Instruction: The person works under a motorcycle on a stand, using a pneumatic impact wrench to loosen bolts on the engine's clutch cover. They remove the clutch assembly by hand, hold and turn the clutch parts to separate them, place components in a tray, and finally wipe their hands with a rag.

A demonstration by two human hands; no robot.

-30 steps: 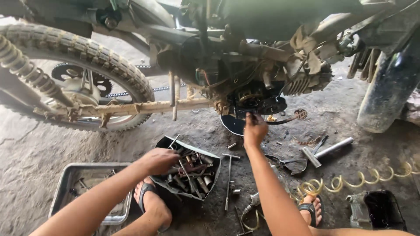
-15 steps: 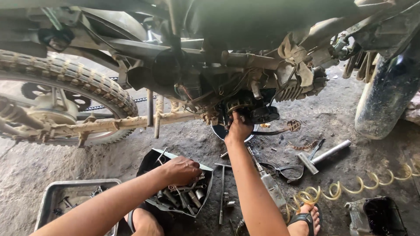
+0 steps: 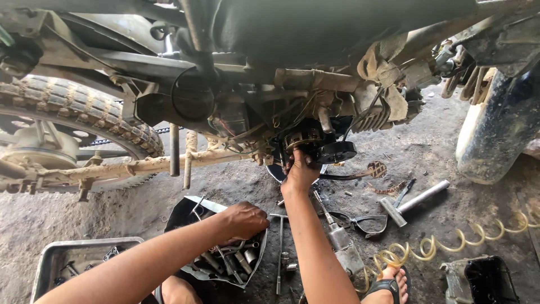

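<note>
A muddy motorcycle stands over me, its open engine side (image 3: 315, 146) dark and round at the middle of the head view. My right hand (image 3: 300, 173) reaches up and presses against the engine's lower edge, its fingers hidden on the far side. My left hand (image 3: 244, 220) hovers with curled fingers over a black tool tray (image 3: 185, 217) full of sockets and wrenches; whether it holds one is hidden.
The knobby rear wheel (image 3: 73, 112) fills the left, the front tyre (image 3: 498, 132) the right. On the dirt lie a T-handle wrench (image 3: 279, 247), a hammer (image 3: 413, 201), pliers (image 3: 360, 222), a coiled yellow air hose (image 3: 444, 247), a grey metal tray (image 3: 50, 259) and a black cover (image 3: 478, 278).
The view has moved closer and shifted left along the motorcycle. My right hand has risen to the engine. My left hand has stayed over the black tool tray.
</note>
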